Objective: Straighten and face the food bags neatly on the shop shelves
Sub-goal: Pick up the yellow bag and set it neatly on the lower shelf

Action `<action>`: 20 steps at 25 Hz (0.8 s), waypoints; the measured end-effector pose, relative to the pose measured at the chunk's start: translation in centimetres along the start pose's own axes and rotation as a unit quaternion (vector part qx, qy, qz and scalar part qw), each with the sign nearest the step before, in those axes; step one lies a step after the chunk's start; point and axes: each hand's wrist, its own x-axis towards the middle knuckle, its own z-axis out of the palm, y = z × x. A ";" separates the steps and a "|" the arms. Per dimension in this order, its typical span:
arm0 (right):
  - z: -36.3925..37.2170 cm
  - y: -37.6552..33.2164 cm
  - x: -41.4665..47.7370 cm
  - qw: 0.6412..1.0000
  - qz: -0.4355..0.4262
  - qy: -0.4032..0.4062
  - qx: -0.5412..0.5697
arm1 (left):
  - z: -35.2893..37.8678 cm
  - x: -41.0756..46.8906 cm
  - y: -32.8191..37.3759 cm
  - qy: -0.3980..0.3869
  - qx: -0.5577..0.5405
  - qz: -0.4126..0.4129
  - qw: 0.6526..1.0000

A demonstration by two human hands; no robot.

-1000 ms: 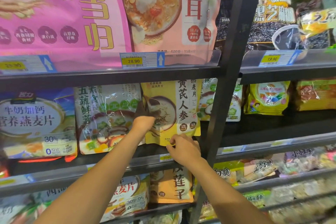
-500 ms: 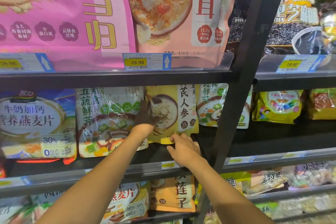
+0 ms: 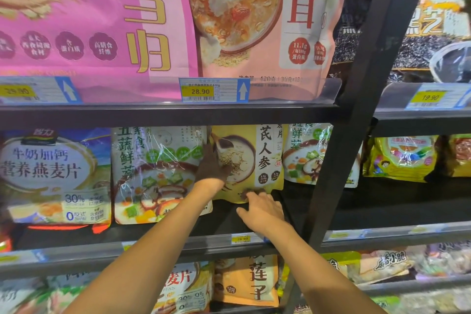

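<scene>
A yellow oatmeal bag point(image 3: 265, 155) stands upright, facing front, on the middle shelf point(image 3: 178, 242), set back from the shelf's edge. My left hand point(image 3: 211, 168) lies in shadow against the bag's left side, fingers pressed on its front. My right hand point(image 3: 260, 209) touches the bag's bottom edge with its fingertips. To the left of the yellow bag stands a clear-fronted vegetable bag point(image 3: 158, 173), closer to the front. A similar vegetable bag point(image 3: 305, 155) stands to the right, further back.
A blue-and-white milk oatmeal bag point(image 3: 53, 176) fills the shelf's far left. Large pink bags point(image 3: 102, 20) sit on the shelf above. A black upright post point(image 3: 356, 109) divides the bays. Yellow snack bags point(image 3: 400, 158) are in the right bay; more bags fill the lower shelf.
Both hands have pushed the yellow bag deeper into the shelf; it sits farther back and looks smaller under the upper shelf. My view has shifted closer and slightly left.
</scene>
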 end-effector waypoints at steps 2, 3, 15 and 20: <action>0.0 0.1 -0.3 1.000 -0.004 -0.005 0.003 | -0.4 -0.5 0.5 -0.015 0.000 0.001 1.000; -0.1 0.1 -0.5 1.000 -0.004 -0.008 0.007 | -0.6 -0.7 0.6 -0.026 0.005 -0.001 1.000; -0.6 -0.2 -1.9 0.999 0.002 -0.033 0.012 | -2.3 -4.1 4.2 -0.120 0.117 -0.126 0.978; -0.5 -0.2 -1.6 0.999 -0.002 -0.031 0.008 | -2.2 -5.3 3.6 -0.102 0.181 -0.067 0.976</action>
